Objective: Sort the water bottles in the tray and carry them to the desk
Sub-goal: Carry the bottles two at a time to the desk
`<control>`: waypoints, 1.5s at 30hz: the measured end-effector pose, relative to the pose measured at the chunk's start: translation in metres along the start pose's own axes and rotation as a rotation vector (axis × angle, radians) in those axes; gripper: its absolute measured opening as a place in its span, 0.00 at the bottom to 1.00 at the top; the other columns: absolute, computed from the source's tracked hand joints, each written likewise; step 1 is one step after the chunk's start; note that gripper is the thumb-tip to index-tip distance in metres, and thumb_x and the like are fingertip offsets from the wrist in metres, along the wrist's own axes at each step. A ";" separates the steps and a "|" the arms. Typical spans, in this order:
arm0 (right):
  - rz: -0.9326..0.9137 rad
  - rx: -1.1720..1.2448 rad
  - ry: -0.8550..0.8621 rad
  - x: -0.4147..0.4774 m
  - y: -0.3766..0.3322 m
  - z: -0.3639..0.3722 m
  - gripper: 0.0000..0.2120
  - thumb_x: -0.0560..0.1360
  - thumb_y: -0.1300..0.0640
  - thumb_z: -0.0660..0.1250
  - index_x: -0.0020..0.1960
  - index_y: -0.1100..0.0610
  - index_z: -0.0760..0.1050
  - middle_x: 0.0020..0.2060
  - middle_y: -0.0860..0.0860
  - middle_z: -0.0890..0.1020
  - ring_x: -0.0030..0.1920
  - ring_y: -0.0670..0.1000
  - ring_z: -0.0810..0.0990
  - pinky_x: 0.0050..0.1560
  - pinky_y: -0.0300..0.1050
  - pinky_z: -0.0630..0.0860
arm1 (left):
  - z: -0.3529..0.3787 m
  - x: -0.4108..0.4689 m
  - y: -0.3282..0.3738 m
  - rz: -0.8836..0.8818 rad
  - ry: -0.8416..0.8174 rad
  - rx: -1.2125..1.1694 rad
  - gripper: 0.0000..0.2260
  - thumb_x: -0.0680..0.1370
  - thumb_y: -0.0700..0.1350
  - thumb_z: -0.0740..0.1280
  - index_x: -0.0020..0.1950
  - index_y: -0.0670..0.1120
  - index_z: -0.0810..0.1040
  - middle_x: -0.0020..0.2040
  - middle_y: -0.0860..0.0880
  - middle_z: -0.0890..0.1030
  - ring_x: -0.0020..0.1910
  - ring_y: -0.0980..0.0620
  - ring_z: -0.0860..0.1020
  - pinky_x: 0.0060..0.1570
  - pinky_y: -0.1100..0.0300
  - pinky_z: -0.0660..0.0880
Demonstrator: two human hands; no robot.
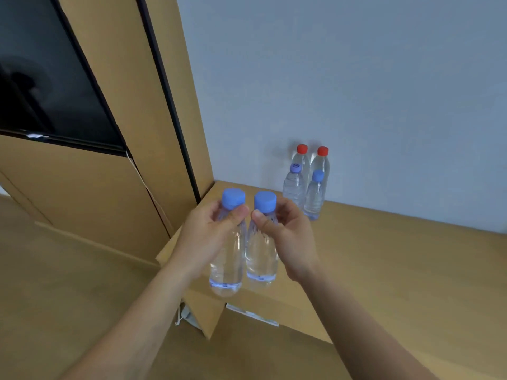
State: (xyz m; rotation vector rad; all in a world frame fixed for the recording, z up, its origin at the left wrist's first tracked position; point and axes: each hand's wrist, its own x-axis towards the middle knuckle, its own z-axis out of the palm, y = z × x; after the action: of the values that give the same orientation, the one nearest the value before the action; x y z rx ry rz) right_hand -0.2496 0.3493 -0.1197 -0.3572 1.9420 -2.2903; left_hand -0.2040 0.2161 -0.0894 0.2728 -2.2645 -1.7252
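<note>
- Left hand (204, 233) closed round neck of one blue-capped bottle (227, 259).
- Right hand (288, 234) gripping second bottle (262, 256) likewise (bottles touching).
- Four bottles (306, 185) standing on desk (397, 270) against wall.

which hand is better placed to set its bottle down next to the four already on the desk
Right. The right hand holds its blue-capped bottle on the side nearer the four standing bottles; the left hand and its bottle sit farther away.
</note>
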 end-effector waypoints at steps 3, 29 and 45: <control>0.040 -0.100 0.083 0.034 0.020 -0.025 0.15 0.69 0.57 0.74 0.53 0.54 0.77 0.47 0.47 0.83 0.49 0.47 0.81 0.52 0.41 0.75 | 0.030 0.044 -0.021 0.003 -0.085 0.049 0.07 0.74 0.51 0.68 0.43 0.49 0.80 0.36 0.55 0.81 0.36 0.61 0.78 0.43 0.64 0.74; 0.233 -0.603 0.696 0.189 0.123 -0.087 0.14 0.69 0.65 0.71 0.52 0.53 0.77 0.46 0.45 0.78 0.47 0.43 0.76 0.43 0.21 0.67 | 0.151 0.252 -0.140 0.133 -0.387 0.363 0.11 0.71 0.45 0.73 0.48 0.40 0.79 0.46 0.45 0.76 0.39 0.51 0.70 0.35 0.65 0.58; 0.293 -0.560 0.683 0.199 0.120 -0.083 0.14 0.72 0.62 0.68 0.55 0.52 0.72 0.53 0.52 0.79 0.49 0.47 0.75 0.44 0.35 0.69 | 0.155 0.243 -0.142 0.126 -0.439 0.378 0.16 0.75 0.48 0.67 0.58 0.40 0.73 0.57 0.44 0.74 0.54 0.45 0.75 0.43 0.63 0.65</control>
State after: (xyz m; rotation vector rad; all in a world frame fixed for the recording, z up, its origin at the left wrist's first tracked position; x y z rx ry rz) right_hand -0.4704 0.3600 -0.2301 0.7252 2.6998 -1.7708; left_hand -0.4869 0.2420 -0.2382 -0.1949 -2.8469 -1.3865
